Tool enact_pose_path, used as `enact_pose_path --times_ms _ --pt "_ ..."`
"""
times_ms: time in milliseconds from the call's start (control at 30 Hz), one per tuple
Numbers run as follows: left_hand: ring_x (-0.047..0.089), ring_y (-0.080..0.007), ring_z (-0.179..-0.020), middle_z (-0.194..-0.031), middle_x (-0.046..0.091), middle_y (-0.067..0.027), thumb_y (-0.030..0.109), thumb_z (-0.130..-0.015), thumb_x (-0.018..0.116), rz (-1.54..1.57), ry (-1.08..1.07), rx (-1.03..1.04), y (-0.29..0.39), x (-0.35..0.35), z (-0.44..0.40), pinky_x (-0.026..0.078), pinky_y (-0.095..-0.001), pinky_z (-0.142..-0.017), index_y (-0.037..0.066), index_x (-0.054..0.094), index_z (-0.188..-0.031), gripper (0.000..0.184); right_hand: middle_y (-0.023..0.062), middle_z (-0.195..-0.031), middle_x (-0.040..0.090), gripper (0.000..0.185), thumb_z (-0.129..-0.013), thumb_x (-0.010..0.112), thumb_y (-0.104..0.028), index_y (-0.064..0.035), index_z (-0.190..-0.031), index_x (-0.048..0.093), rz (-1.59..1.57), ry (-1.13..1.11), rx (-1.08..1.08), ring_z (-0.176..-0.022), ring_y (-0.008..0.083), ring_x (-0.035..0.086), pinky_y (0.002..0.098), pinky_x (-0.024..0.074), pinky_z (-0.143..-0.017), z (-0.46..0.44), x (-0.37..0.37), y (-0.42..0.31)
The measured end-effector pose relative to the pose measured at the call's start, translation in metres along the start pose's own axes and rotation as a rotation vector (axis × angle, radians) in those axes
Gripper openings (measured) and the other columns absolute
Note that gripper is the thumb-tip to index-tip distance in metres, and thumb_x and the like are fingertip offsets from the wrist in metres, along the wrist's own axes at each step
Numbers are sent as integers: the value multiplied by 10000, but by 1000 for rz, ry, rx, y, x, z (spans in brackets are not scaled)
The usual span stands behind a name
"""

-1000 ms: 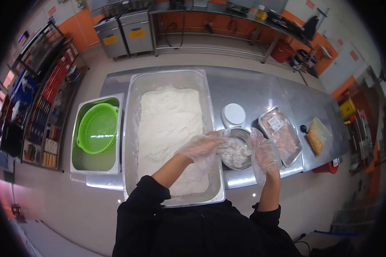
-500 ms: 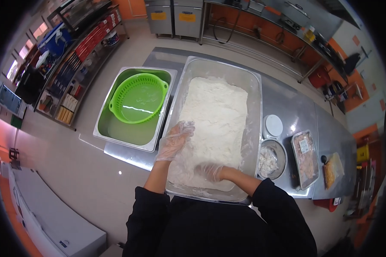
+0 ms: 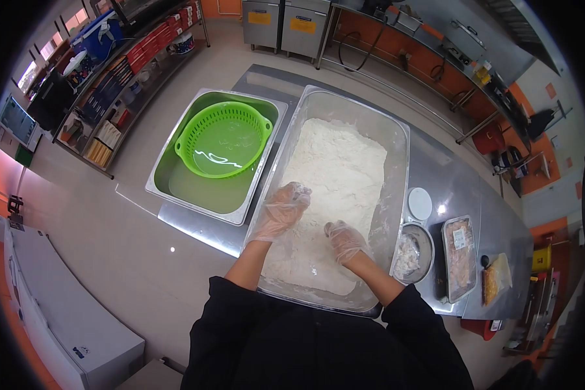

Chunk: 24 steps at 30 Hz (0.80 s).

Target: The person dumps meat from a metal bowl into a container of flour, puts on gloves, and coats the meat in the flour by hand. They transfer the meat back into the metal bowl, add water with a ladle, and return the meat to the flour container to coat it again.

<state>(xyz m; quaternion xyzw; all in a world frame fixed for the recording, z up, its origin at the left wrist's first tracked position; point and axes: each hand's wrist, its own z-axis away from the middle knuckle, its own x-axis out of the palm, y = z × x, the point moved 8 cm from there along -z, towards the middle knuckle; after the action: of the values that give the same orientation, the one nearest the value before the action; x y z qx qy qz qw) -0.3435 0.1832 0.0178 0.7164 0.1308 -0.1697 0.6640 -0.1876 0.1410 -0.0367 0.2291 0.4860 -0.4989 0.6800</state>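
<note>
A deep steel pan (image 3: 396, 195) holds a wide bed of white flour-like powder (image 3: 341, 156). My left hand (image 3: 281, 211), in a clear plastic glove with powder on the fingertips, is over the pan's left side. Its fingers are curled together, and whatever they may hold is hidden. Lower and to the right, my gloved right hand (image 3: 346, 242) is closed above the powder's near part. I cannot make out anything inside it. The powder lies thinner towards the near end of the pan.
Left of the pan, a green colander (image 3: 224, 140) sits in a steel tub (image 3: 169, 185) of cloudy liquid. To the right are a steel bowl (image 3: 426, 237) with white lumps, a white round lid (image 3: 420, 203), a wrapped meat tray (image 3: 460, 257) and a bag of yellow food (image 3: 497, 279).
My right hand has risen from the pan's near end, moving farther in and slightly right. My left hand stays near the left side. The whole view has shifted slightly.
</note>
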Motion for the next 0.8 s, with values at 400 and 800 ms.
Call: enact_pose_path --times_ms 400,800 --pt "635 -305 -892 -968 648 -168 161 -825 447 -951 -620 -138 -63 94 57 502 -426 -735 55 674 -913 266 216 -900 629 358 -767 542 -291 31 -900 625 -18 -8 -76 -814 370 617 428 492 -750 -4 -8 7" --pt "623 -361 -815 -861 636 -207 291 -767 495 -631 -507 -163 -3 30 34 496 -429 -696 25 629 -931 340 213 -928 610 275 -730 501 -168 -55 -957 606 -313 -23 38 -861 333 606 374 469 -782 18 -32 21"
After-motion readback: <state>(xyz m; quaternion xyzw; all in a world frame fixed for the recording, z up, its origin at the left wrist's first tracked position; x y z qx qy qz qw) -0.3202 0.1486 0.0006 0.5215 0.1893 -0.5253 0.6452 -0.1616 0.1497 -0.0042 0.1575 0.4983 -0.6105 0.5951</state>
